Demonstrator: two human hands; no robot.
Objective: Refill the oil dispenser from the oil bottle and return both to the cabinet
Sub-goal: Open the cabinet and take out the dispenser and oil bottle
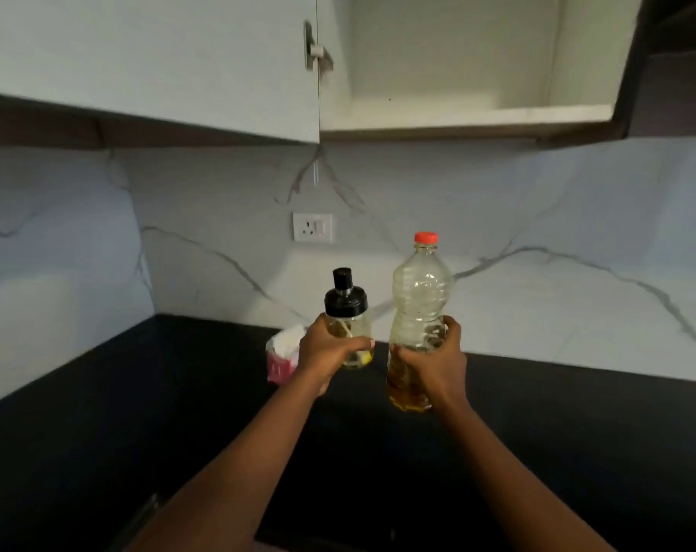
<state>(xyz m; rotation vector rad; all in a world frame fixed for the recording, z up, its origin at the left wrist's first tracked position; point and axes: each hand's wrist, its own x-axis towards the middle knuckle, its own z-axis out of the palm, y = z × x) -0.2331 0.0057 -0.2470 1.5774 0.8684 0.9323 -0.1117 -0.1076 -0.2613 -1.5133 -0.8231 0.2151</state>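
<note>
Left hand (325, 351) grasps the glass body of the oil dispenser (345, 309), black top upright. Right hand (434, 362) grasps the lower half of the oil bottle (420, 290), red cap (426, 237) on, yellow oil low inside. Both are held side by side, just apart, above the black table (139, 392). A pink and white packet (282, 354) lies behind the left hand, its print too blurred to read. The cabinet (457, 115) overhead stands open.

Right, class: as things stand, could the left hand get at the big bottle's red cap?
Probably not yet: the left hand is full, gripping the dispenser. The red cap itself stands uncovered, well above the right hand holding the bottle.
</note>
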